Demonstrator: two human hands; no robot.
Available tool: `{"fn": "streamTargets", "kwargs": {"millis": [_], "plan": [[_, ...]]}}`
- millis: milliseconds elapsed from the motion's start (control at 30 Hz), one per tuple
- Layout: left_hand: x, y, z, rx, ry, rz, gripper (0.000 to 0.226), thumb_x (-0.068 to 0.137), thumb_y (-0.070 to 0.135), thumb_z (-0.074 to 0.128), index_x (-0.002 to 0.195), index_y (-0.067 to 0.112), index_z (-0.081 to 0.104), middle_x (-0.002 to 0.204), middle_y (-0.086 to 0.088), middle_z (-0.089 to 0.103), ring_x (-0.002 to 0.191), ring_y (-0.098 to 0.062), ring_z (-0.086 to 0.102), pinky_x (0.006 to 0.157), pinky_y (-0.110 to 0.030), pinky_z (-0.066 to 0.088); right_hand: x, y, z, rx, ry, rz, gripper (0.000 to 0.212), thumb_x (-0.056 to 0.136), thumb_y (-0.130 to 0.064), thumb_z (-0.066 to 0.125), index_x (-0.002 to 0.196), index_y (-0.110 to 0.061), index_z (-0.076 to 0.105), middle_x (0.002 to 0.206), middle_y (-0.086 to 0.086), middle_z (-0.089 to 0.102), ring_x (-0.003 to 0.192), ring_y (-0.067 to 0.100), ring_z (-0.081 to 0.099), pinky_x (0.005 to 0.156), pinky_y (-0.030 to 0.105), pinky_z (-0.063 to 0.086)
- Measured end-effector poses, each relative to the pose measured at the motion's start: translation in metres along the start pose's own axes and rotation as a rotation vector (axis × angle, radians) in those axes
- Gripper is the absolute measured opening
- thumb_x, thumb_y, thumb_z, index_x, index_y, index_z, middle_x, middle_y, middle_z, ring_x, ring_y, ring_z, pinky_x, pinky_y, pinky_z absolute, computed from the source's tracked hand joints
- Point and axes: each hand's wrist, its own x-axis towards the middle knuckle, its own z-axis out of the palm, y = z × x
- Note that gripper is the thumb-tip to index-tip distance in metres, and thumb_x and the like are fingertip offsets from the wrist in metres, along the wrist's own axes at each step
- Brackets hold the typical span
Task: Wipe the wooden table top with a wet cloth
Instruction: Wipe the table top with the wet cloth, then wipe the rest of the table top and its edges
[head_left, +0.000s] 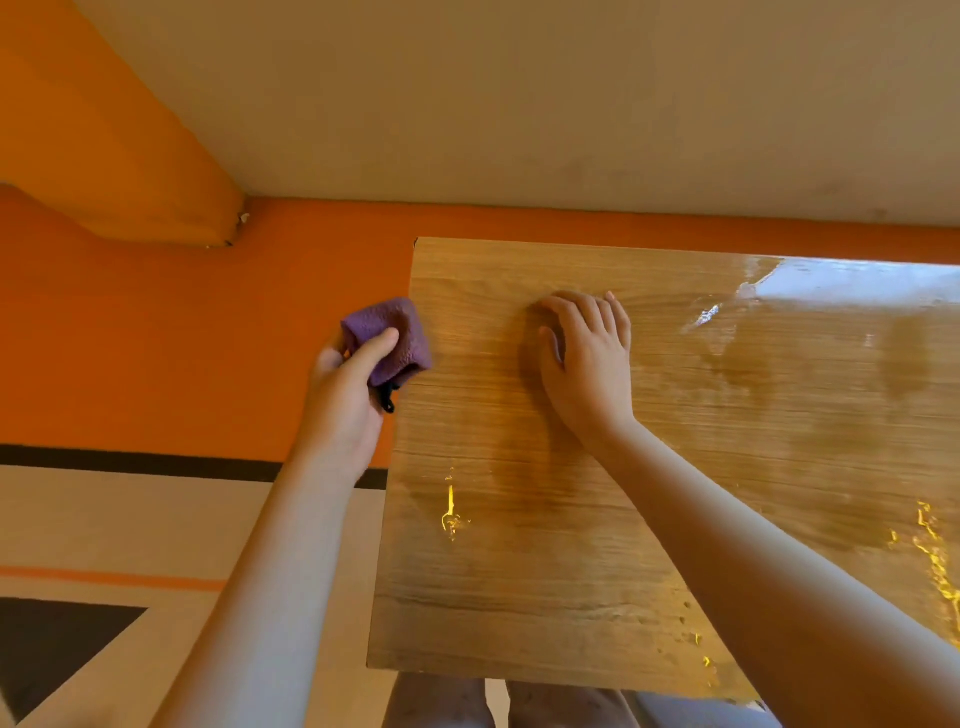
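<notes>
Purple cloth is bunched in the left hand at the tabletop's left edge; right hand rests flat, grip released.

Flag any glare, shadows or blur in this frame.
Head view: white glare blows out the table at far right, yellow glints on wet streaks; right hand casts a soft shadow to its left; cloth and left hand sharp, no motion blur.

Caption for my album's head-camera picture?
Left hand grips purple cloth at edge of wet wooden table; right hand rests on it.
</notes>
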Motion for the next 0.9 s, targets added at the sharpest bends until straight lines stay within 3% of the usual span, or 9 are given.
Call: {"fn": "streamTargets", "kwargs": {"millis": [67, 133, 233, 300, 400, 567, 667, 800, 900], "plan": [[-0.015, -0.01, 0.003, -0.015, 0.014, -0.014, 0.038, 0.083, 0.009, 0.063, 0.12, 0.001, 0.053, 0.108, -0.012, 0.065, 0.096, -0.02, 0.065, 0.075, -0.025, 0.053, -0.006, -0.011, -0.012, 0.15, 0.052, 0.046, 0.033, 0.091, -0.019, 0.044, 0.119, -0.011, 0.059, 0.123, 0.004, 0.058, 0.121, 0.022, 0.049, 0.113, 0.035, 0.024], [-0.024, -0.02, 0.011, -0.025, 0.07, -0.024, 0.045, 0.077, 0.012, 0.069, 0.119, 0.004, 0.053, 0.111, -0.014, 0.065, 0.102, -0.025, 0.064, 0.082, -0.03, 0.052, -0.019, -0.034, -0.025, 0.342, 0.096, 0.046, 0.027, 0.091, -0.012, 0.048, 0.114, -0.01, 0.061, 0.116, 0.003, 0.06, 0.113, 0.019, 0.051, 0.101, 0.034, 0.038], [-0.038, -0.031, 0.027, -0.005, 0.105, -0.022, 0.028, 0.082, 0.007, 0.067, 0.108, 0.01, 0.056, 0.114, -0.018, 0.064, 0.107, -0.029, 0.062, 0.085, -0.032, 0.051, -0.045, -0.077, -0.037, 0.536, 0.028, -0.022, 0.022, 0.089, 0.0, 0.053, 0.106, -0.007, 0.064, 0.102, 0.001, 0.061, 0.094, 0.01, 0.055, 0.082, 0.022, 0.046], [-0.047, -0.033, 0.036, -0.029, 0.117, -0.019, 0.021, 0.084, 0.0, 0.063, 0.099, 0.012, 0.056, 0.106, -0.015, 0.065, 0.1, -0.028, 0.063, 0.082, -0.032, 0.052, -0.057, -0.093, -0.034, 0.602, -0.024, -0.01, 0.022, 0.089, 0.0, 0.054, 0.107, -0.008, 0.063, 0.099, -0.002, 0.06, 0.087, 0.004, 0.054, 0.077, 0.015, 0.044], [-0.052, -0.032, 0.039, -0.028, 0.178, 0.031, 0.021, 0.083, -0.002, 0.064, 0.093, 0.014, 0.056, 0.093, -0.01, 0.064, 0.093, -0.028, 0.063, 0.079, -0.036, 0.053, -0.062, -0.099, -0.026, 0.664, -0.063, 0.074, 0.027, 0.09, -0.002, 0.055, 0.114, -0.011, 0.061, 0.108, -0.004, 0.057, 0.094, 0.005, 0.056, 0.08, 0.016, 0.047], [-0.058, -0.031, 0.04, -0.071, 0.119, 0.058, 0.021, 0.085, 0.004, 0.063, 0.106, 0.009, 0.059, 0.107, -0.013, 0.069, 0.104, -0.027, 0.066, 0.09, -0.039, 0.052, -0.058, -0.102, -0.024, 0.682, -0.07, 0.178, 0.033, 0.093, -0.02, 0.051, 0.125, -0.012, 0.057, 0.122, -0.003, 0.052, 0.113, 0.011, 0.053, 0.093, 0.03, 0.048], [-0.056, -0.029, 0.041, -0.045, 0.089, 0.113, 0.019, 0.087, 0.016, 0.058, 0.104, 0.01, 0.064, 0.11, -0.014, 0.067, 0.107, -0.026, 0.064, 0.087, -0.037, 0.051, -0.049, -0.1, -0.023, 0.747, -0.064, 0.258, 0.036, 0.094, -0.026, 0.046, 0.126, -0.013, 0.057, 0.121, -0.003, 0.054, 0.118, 0.011, 0.049, 0.098, 0.032, 0.044], [-0.051, -0.029, 0.039, 0.054, 0.037, 0.193, 0.035, 0.09, 0.035, 0.045, 0.105, 0.016, 0.069, 0.111, -0.009, 0.069, 0.109, -0.024, 0.062, 0.087, -0.036, 0.049, -0.037, -0.097, -0.023, 0.789, -0.059, 0.292, 0.034, 0.085, -0.039, 0.061, 0.115, -0.025, 0.056, 0.111, -0.009, 0.058, 0.109, 0.015, 0.054, 0.089, 0.03, 0.047], [-0.049, -0.028, 0.041, 0.127, -0.011, 0.243, 0.05, 0.089, 0.052, 0.035, 0.105, 0.019, 0.069, 0.112, -0.007, 0.069, 0.111, -0.022, 0.061, 0.088, -0.034, 0.05, -0.027, -0.094, -0.019, 0.794, -0.028, 0.343, 0.038, 0.076, -0.034, 0.072, 0.108, -0.025, 0.054, 0.109, -0.007, 0.06, 0.109, 0.016, 0.055, 0.09, 0.035, 0.048]]}}
